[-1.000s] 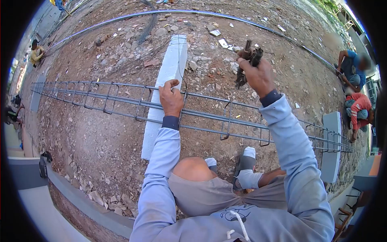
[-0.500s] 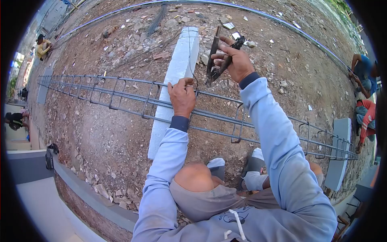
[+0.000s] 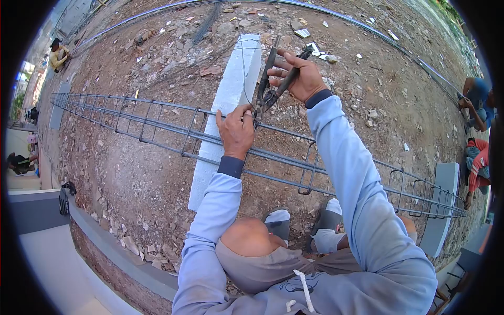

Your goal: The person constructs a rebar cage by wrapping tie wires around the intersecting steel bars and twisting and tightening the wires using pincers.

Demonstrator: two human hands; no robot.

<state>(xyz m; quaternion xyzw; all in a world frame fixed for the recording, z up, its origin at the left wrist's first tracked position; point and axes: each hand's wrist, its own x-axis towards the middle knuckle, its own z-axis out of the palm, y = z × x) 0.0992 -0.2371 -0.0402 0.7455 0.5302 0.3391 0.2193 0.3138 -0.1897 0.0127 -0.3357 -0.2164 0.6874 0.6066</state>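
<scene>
While the left hand [image 3: 237, 134], fingers bent, grip unclear, touches a long grey steel-bar cage [image 3: 283, 160], the right hand [image 3: 307, 81] grips dark metal pincers [image 3: 265, 79].

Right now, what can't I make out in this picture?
All in the head view:
Palm of the left hand: hidden by its own back.
Whether the tips of the pincers grip the thin wire: too small and dark.
Part of the rebar cage: behind the right sleeve.
Red-shirted person: cut off at the right.
</scene>
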